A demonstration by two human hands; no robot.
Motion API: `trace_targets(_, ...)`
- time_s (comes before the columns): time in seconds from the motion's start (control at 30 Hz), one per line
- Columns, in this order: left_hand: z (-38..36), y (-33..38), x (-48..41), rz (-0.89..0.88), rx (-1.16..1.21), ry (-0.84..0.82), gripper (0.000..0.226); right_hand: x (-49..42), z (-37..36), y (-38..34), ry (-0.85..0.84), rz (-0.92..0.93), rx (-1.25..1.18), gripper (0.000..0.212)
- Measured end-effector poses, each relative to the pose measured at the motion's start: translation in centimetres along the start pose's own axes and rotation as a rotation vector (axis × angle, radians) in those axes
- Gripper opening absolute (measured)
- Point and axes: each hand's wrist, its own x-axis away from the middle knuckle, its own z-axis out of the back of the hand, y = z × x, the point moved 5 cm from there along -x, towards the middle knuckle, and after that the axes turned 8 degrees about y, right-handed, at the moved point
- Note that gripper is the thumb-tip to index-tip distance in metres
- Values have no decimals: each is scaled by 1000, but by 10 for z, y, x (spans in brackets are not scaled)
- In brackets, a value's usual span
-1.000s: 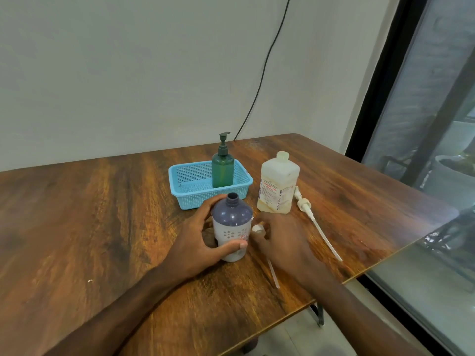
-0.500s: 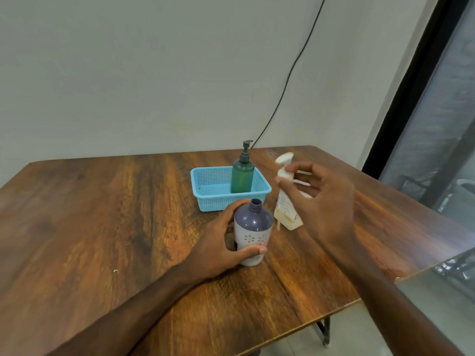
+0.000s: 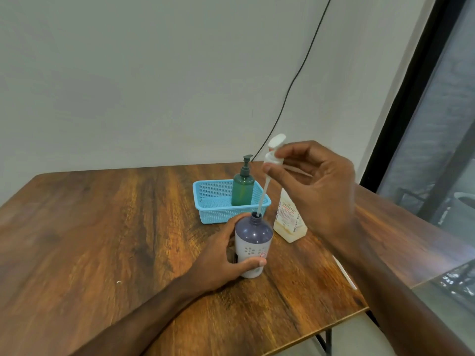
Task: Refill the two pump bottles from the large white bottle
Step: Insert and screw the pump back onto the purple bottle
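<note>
**Pump tube entering purple bottle neck**

The purple pump bottle (image 3: 253, 244) is stood upright on the wooden surface (image 3: 102, 227) and is wrapped by the left hand (image 3: 221, 263), grip closed around its lower body; this is judged to steady the neck while the tube is fed in. The white pump head (image 3: 275, 152) is pinched at its collar by the right hand (image 3: 318, 186), thumb and forefinger closed on it, remaining fingers spread. The dip tube (image 3: 262, 199) is held slightly tilted, its lower end at or just inside the open neck. A high pinch is judged to let the long tube hang and be aimed.

The large white bottle (image 3: 289, 222) is stood just beside the purple one, partly hidden by the right hand; whether it is capped cannot be told. The green pump bottle (image 3: 243, 188), pump fitted, is upright in the blue basket (image 3: 213, 201) behind.

The surface is dark-grained wood against a plain pale wall, down which a black cable (image 3: 295, 80) runs. A dark-framed window (image 3: 437, 124) is at the right.
</note>
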Motion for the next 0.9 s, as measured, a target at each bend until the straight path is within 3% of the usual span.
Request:
trace_targets(0.3,2,2,2,-16,-14,17,88,45,-16,59,-113,-202,171,25)
trace_targets(0.63,-1,1,3,17,13,9,87,65,-15,70,-91,-67,370,23)
trace_targets(0.77,-1,1,2,18,9,7,87,67,-15,79,-148,-151,278,23)
trace_targets(0.9,1,4,3,4,14,-2,85,75,-11,80,-139,-111,192,26)
